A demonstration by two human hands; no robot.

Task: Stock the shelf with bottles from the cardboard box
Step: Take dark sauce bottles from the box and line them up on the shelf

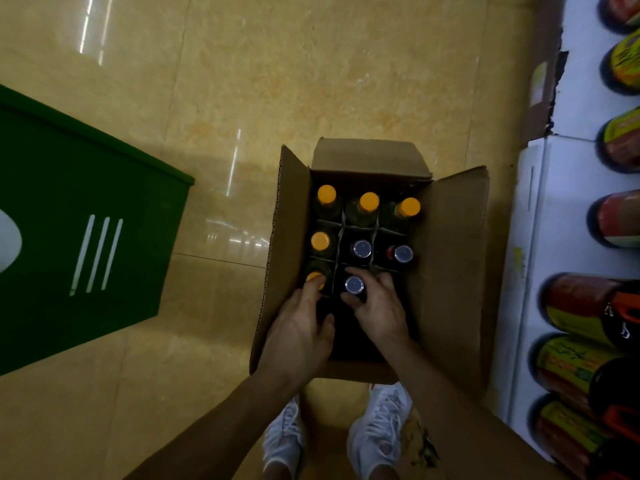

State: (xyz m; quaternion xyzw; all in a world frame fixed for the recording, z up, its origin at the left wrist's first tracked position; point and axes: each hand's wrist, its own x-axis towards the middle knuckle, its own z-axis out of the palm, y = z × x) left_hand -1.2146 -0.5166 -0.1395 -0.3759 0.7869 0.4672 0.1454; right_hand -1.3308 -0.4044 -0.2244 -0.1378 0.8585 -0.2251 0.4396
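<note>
An open cardboard box (453, 258) stands on the tiled floor in front of my feet, its flaps folded out. Cardboard dividers inside separate several bottles with orange caps (367, 201) and three with silver caps. My left hand (298, 330) reaches into the box's near left corner, its fingers curled over an orange-capped bottle (313, 277). My right hand (377, 306) wraps its fingers and thumb around the neck of a dark silver-capped bottle (354, 284) in the near middle cell. The white shelf (561, 237) runs along the right edge with bottles lying on it.
A green plastic bin (86, 244) sits on the floor to the left. Several labelled bottles (588, 306) line the shelf on the right. A torn cardboard piece (542, 98) leans by the shelf at upper right. My white shoes (377, 431) stand just behind the box.
</note>
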